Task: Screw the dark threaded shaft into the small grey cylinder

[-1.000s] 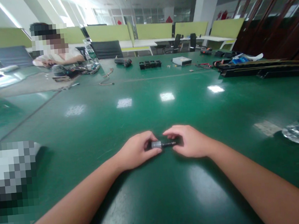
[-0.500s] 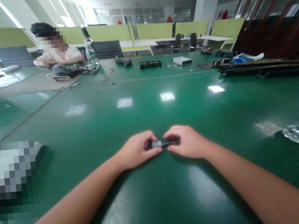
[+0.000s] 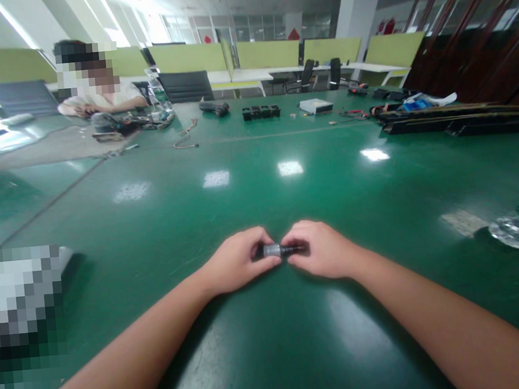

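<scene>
A small cylindrical object (image 3: 272, 251), grey at its left and dark and ringed toward its right, lies lengthwise between my hands, low over the green table (image 3: 260, 206). My left hand (image 3: 240, 260) pinches the grey part with thumb and fingers. Around the dark right part my right hand (image 3: 321, 249) is closed, its fingertips close to those of the left. The far ends of the object are partly hidden by the fingers.
A blurred pale box (image 3: 14, 294) sits at the left, a clear bottle (image 3: 517, 231) at the right edge. Beyond are a black part (image 3: 261, 112), a metal box (image 3: 316, 106), cables (image 3: 186, 134) and black strips (image 3: 457, 119). A person (image 3: 103, 96) sits at the far left.
My right hand has shifted slightly left, closer to my left hand, along the dark part. My left hand has hardly moved.
</scene>
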The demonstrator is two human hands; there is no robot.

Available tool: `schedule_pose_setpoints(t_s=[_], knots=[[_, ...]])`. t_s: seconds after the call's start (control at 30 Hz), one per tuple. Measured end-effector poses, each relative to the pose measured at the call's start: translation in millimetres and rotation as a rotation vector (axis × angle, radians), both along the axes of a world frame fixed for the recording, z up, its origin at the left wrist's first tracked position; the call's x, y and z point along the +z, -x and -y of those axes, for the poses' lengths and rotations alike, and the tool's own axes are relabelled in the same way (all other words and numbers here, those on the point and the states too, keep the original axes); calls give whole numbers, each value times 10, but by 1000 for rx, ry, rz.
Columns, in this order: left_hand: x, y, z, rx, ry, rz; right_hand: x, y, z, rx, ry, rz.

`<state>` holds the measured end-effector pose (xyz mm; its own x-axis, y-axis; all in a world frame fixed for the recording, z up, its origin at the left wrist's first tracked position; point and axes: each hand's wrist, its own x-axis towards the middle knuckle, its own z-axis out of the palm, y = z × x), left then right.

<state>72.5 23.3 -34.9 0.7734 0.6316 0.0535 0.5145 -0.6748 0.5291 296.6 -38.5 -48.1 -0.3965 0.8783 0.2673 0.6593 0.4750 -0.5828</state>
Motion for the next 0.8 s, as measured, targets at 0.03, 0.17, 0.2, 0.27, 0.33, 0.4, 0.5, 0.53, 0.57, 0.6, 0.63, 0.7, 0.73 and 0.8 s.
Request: schedule_pose_setpoints(t_s=[0.03,0.17,0.2,0.27,0.33,0.4,0.5,0.53,0.57,0.6,0.63,0.7,0.73,0.8], knots=[[3,-2,0,1,-1,-1,0,3,-1,5,-3,0],[13,-8,2,8,-2,-9,-2,3,-5,10,-5,0],[13,-8,1,7,-1,-11,-5,0,-5,10,-4,1],[8,-5,-1,1,1,-11,-9,-7,-7,11,-6,2],[0,-1,-3,0,0,-10,-9,-12,-7,11,-8,4],[-6,3,-5,5,-4,-14,-3,-15,-5,9,-5,7],[-3,4,-4,9,-10,-18,14,-16,2,6,1,15],[0,3,-2,9,-11,-16,21,-16,5,6,3,20],[3,2,-1,9,-11,-14,28,-16,8,5,6,23],[6,1,1,10,-10,-10,34,-18,11,4,9,25],[9,0,2,11,-8,-6,40,-19,13,5,11,26],[11,-1,4,11,-2,2,49,-23,15,6,13,28],[12,-2,5,10,-1,5,52,-26,16,7,13,30],[12,-2,4,7,-1,8,58,-31,18,8,15,37]])
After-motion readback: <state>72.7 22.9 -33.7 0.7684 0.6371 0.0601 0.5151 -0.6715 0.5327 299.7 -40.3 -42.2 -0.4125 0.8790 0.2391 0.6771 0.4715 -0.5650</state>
